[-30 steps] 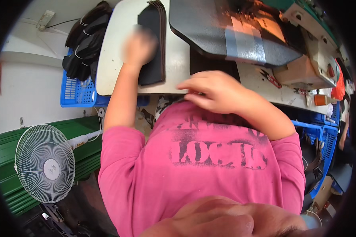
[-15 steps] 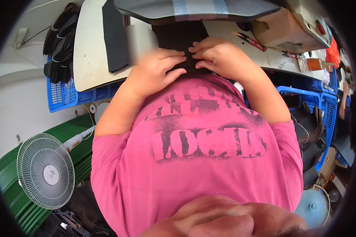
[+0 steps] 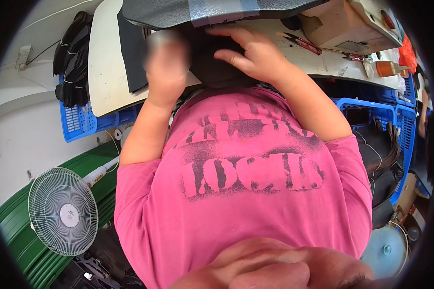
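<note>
A dark brown, nearly black sheet of material [image 3: 216,67] lies on the pale worktable, between my body and a black machine body [image 3: 159,13]. My right hand [image 3: 255,53] rests over its right part, thumb and fingers spread apart. My left hand [image 3: 168,72] is at the sheet's left side. A blurred patch covers its fingers, so whether they grip anything is hidden. Further left lies a flat black piece [image 3: 130,58], partly under the machine body.
Red-handled scissors [image 3: 302,43] lie on the worktable [image 3: 103,62] to the right, near a beige machine housing [image 3: 337,26]. Blue crates [image 3: 74,123] hold dark strips on both sides. A white fan [image 3: 62,212] stands at lower left.
My hands have moved apart. The left has drawn back leftward from the middle of the dark sheet; the right has spread its fingers and reached further toward the machine body.
</note>
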Motion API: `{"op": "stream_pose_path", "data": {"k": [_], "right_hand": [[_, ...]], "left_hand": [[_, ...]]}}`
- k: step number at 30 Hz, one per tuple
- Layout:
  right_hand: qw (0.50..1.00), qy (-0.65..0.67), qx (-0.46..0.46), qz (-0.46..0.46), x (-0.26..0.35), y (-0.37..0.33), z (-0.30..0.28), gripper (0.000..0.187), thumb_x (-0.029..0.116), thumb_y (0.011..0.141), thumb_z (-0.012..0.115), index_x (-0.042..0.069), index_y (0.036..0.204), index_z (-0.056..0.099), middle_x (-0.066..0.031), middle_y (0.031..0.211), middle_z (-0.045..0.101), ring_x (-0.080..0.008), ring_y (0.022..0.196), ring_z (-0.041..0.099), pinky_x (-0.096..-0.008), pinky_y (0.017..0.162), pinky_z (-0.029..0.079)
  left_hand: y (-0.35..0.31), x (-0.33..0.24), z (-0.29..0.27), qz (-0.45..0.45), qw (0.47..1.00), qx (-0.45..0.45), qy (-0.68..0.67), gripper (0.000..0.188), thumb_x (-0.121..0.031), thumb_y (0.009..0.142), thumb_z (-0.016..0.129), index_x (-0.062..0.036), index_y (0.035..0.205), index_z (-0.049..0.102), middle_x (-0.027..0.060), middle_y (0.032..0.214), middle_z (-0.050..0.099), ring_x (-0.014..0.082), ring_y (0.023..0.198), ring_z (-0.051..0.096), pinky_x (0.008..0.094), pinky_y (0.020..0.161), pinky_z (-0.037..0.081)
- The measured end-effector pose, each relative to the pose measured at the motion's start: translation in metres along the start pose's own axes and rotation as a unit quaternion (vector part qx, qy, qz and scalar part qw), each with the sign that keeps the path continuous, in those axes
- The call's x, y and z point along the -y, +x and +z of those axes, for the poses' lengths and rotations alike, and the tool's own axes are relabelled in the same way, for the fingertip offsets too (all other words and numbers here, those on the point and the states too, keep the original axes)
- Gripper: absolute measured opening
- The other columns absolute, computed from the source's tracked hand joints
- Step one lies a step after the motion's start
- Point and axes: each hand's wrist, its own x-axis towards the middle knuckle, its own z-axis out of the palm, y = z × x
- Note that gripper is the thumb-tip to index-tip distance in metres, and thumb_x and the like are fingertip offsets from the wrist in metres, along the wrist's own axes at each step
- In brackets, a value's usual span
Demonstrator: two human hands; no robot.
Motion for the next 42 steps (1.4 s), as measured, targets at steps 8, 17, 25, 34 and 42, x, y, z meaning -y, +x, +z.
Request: {"op": "stream_pose_path", "data": {"k": [8,17,25,34,42], "right_hand": [[0.989,-0.06,-0.086,-0.102,0.005,0.001,0.001,0.063,0.028,0.071,0.079,0.004,0.123,0.054,-0.0174,0.105,0.062,-0.0357,0.092,0.059,-0.0409,0.08,0.048],[0.93,0.24,0.178,-0.212,0.047,0.004,-0.017,0.059,0.03,0.077,0.072,0.002,0.125,0.053,-0.0204,0.121,0.057,-0.0364,0.113,0.054,-0.0418,0.098,0.041],[0.894,0.329,0.282,0.114,0.065,-0.014,-0.01,0.035,0.025,0.093,0.053,-0.002,0.116,0.059,-0.0148,0.105,0.067,-0.0235,0.098,0.063,-0.034,0.087,0.048],[0.809,0.553,0.176,0.095,0.059,-0.028,-0.037,0.03,0.016,0.095,0.052,-0.005,0.116,0.057,-0.009,0.11,0.064,-0.014,0.101,0.058,-0.0306,0.089,0.046],[0.708,0.669,0.136,0.182,0.056,-0.031,-0.053,0.029,0.015,0.096,0.054,-0.003,0.118,0.056,-0.0085,0.113,0.063,-0.0145,0.105,0.057,-0.0316,0.094,0.045]], "left_hand": [[-0.006,-0.058,-0.066,0.432,0.865,-0.168,0.194,0.008,-0.014,0.093,0.047,-0.0139,0.1,0.043,0.0018,0.088,0.058,0.0213,0.077,0.062,0.0425,0.078,0.045],[0.049,-0.109,-0.134,0.242,0.968,-0.059,0.018,0.029,-0.019,0.098,0.045,0.0001,0.11,0.064,0.007,0.085,0.064,0.011,0.063,0.055,0.027,0.065,0.043],[0.146,-0.067,-0.028,0.015,0.984,0.114,0.137,0.021,-0.01,0.08,0.069,0.0006,0.098,0.068,0.0142,0.093,0.067,0.0228,0.084,0.065,0.0296,0.076,0.05],[0.144,-0.07,-0.023,0.237,0.915,0.152,0.29,0.023,-0.023,0.083,0.061,-0.0077,0.097,0.071,0.0086,0.097,0.069,0.0239,0.089,0.065,0.035,0.079,0.047],[0.135,-0.072,-0.008,0.146,0.922,0.104,0.343,0.031,-0.037,0.086,0.059,-0.0148,0.104,0.07,0.0042,0.098,0.067,0.0214,0.092,0.063,0.0376,0.09,0.038]]}}
